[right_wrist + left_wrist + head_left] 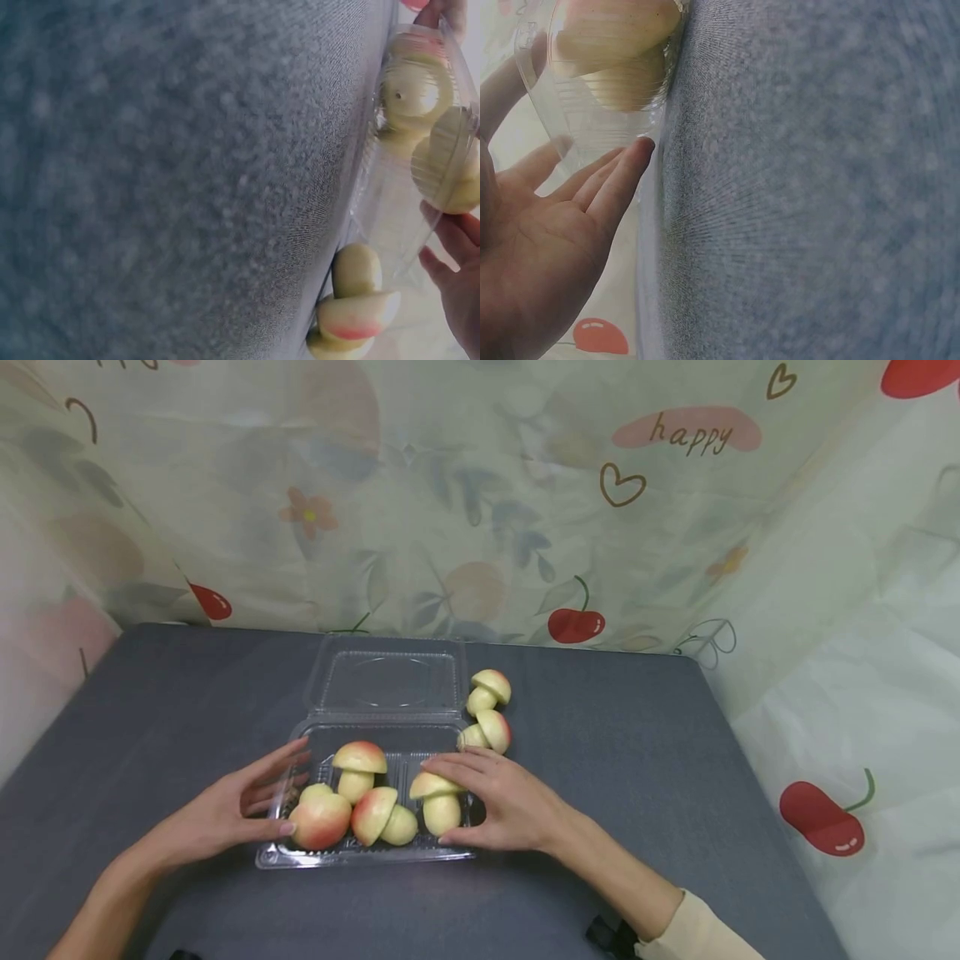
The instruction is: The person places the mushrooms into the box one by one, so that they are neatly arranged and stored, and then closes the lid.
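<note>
A clear plastic clamshell box (367, 858) lies with its lid (386, 681) folded back. Pale mushrooms with red-tinged caps are inside: one (358, 770) at the back, one (321, 818) at the left and one (384, 818) lying in the middle. My left hand (217, 806) rests against the box's left side, its fingers (622, 184) extended along the outer wall. At the right end my right hand (510, 802) holds another mushroom (441, 810) between thumb and fingers. Part of its cap is hidden by the fingers.
Two more mushrooms lie just right of the box, a farther one (491, 687) and a nearer one (495, 731) partly behind my right hand. The dark grey tabletop (600, 735) extends on both sides. A printed curtain (465, 510) hangs behind it.
</note>
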`<state>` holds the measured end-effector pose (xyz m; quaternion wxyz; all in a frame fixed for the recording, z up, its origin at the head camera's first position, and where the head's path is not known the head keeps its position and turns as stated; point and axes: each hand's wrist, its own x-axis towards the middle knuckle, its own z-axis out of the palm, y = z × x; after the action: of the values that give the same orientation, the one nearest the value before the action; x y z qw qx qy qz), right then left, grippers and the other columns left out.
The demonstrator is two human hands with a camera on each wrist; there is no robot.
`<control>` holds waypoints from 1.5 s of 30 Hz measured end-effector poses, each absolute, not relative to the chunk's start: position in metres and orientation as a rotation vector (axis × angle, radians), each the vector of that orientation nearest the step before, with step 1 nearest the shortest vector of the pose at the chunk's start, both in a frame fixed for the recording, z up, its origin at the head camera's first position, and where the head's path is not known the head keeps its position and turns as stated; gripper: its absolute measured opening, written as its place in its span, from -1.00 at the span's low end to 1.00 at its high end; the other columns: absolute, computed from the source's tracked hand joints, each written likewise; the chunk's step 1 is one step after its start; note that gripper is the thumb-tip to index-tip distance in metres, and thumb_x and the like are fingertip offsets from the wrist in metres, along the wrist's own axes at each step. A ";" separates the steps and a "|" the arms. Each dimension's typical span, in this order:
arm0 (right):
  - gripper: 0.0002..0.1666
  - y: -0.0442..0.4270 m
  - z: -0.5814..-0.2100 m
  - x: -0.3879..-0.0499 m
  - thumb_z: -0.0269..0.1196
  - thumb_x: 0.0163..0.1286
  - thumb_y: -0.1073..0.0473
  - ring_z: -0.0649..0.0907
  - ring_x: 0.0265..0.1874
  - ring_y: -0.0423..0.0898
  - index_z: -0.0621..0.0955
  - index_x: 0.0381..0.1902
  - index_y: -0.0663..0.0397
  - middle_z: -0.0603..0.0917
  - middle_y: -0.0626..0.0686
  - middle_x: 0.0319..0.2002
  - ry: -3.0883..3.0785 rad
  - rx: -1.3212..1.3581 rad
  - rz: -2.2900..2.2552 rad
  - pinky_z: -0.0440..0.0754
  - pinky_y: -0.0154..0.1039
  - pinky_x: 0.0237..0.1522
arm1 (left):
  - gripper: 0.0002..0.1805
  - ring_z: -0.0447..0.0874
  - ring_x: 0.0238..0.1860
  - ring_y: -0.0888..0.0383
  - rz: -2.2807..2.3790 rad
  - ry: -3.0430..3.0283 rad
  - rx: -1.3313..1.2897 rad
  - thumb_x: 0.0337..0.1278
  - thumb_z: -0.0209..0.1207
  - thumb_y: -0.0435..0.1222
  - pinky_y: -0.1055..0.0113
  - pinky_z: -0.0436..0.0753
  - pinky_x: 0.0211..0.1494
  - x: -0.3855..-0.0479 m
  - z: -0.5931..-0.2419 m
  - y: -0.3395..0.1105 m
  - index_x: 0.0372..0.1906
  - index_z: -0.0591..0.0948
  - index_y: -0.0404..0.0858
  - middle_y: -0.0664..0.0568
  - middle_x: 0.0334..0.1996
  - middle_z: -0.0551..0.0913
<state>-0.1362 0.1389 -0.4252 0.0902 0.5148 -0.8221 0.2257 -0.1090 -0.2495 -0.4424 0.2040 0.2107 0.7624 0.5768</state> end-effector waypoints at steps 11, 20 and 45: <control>-0.06 0.128 -0.426 -0.134 0.51 0.08 -0.22 0.51 0.25 -0.23 0.47 0.32 0.09 0.58 -0.04 0.23 -2.598 1.480 0.652 0.23 0.05 0.43 | 0.01 0.36 0.30 0.45 1.608 2.132 0.597 0.19 0.34 -0.38 0.51 0.52 0.14 -0.108 -0.440 -0.249 0.60 -0.02 -0.19 -0.36 0.51 0.05; -0.08 0.121 -0.429 -0.132 0.55 0.04 -0.17 0.47 0.20 -0.13 0.51 0.30 0.07 0.51 -0.05 0.20 -2.642 1.443 0.682 0.31 -0.14 0.37 | 0.00 0.39 0.29 0.45 1.616 2.138 0.634 0.19 0.33 -0.40 0.51 0.52 0.14 -0.109 -0.441 -0.249 0.60 -0.02 -0.20 -0.39 0.49 0.06; -0.23 0.130 -0.431 -0.139 0.37 0.27 -0.16 0.49 0.22 -0.12 0.50 0.32 0.10 0.55 0.00 0.21 -2.534 1.543 0.726 0.27 -0.05 0.41 | -0.01 0.37 0.30 0.43 1.640 2.110 0.676 0.21 0.30 -0.44 0.46 0.55 0.13 -0.108 -0.442 -0.249 0.60 -0.04 -0.20 -0.42 0.49 0.02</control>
<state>-0.1390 0.1303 -0.4313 0.0435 0.5046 -0.8289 0.2374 -0.1083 -0.2491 -0.4417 0.1914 0.2406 0.7513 0.5840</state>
